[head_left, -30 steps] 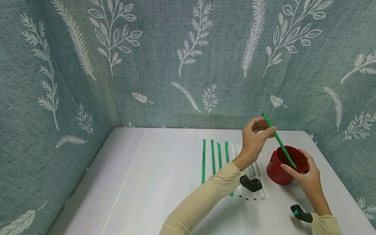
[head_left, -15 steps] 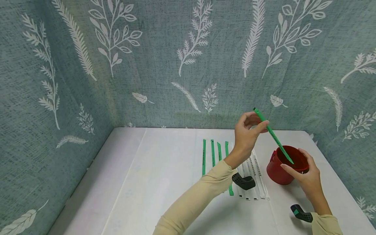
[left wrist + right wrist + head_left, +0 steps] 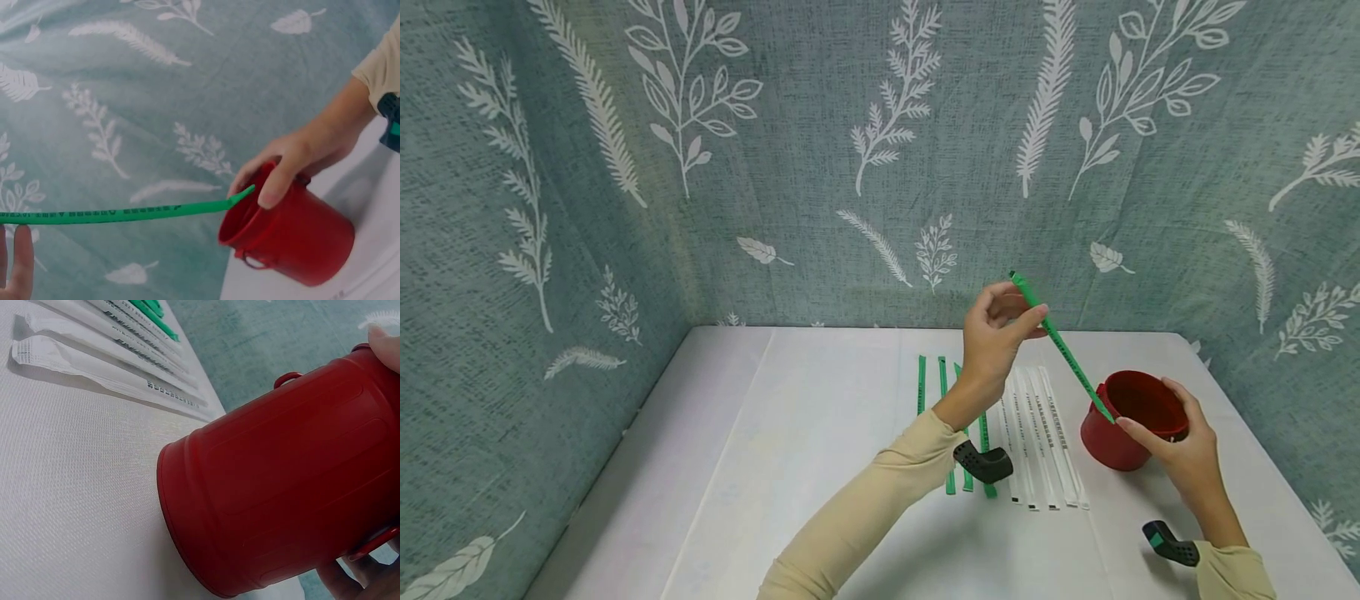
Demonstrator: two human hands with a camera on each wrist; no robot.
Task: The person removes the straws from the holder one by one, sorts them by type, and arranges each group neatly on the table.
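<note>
My left hand (image 3: 990, 343) is raised above the table and pinches a green paper-wrapped straw (image 3: 1070, 358) near its upper end. The straw slants down to the right, its lower tip overlapping the near left rim of a red bucket (image 3: 1108, 447) in the head view. In the left wrist view, the straw's bent tip lies across the bucket's mouth, close to the right thumb. My right hand (image 3: 1197, 458) grips the bucket by its right side, thumb at the rim. The bucket has small side handles and stands on the table.
Several green wrapped straws (image 3: 943, 379) lie in a row on the white table (image 3: 805, 433), partly hidden by my left arm. Several white wrapped straws (image 3: 1037, 425) lie beside them, left of the bucket. A patterned curtain (image 3: 805, 250) stands behind the table's far edge.
My left hand has moved left and slightly up with the green straw, drawing its lower end from inside the bucket's mouth to the left rim. The right hand and bucket stay put.
</note>
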